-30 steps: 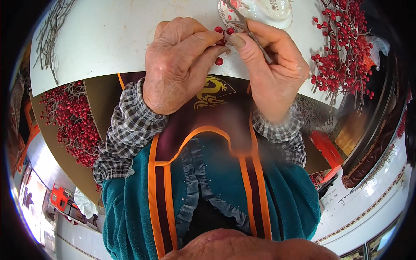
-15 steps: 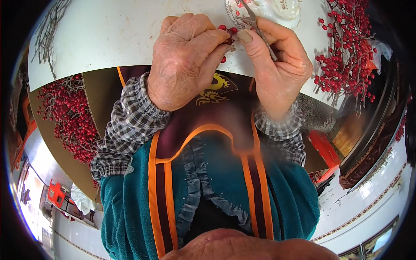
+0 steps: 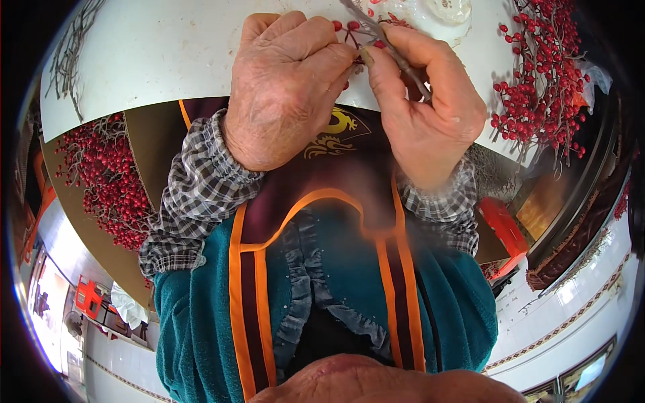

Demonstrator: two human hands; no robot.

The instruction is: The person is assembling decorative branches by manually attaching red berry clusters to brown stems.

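Both hands meet over the near edge of a white table [image 3: 168, 54]. My left hand [image 3: 285, 87] pinches a small sprig of red berries [image 3: 349, 28] between thumb and fingers. My right hand [image 3: 423, 101] grips a thin brown twig stem [image 3: 393, 50] that runs up past the fingertips and joins the berry sprig. The two thumbs touch at the berries. Part of the sprig is hidden behind the fingers.
A branch of red berries [image 3: 544, 87] lies on the table at the right. More red berry branches [image 3: 104, 181] fill a brown box at the left. A white dish [image 3: 447, 12] sits at the top edge. Bare twigs [image 3: 70, 47] lie top left. A red object [image 3: 500, 228] is low on the right.
Both hands have shifted slightly up and away with the sprig and stem, staying pinched together. The grip looks the same.
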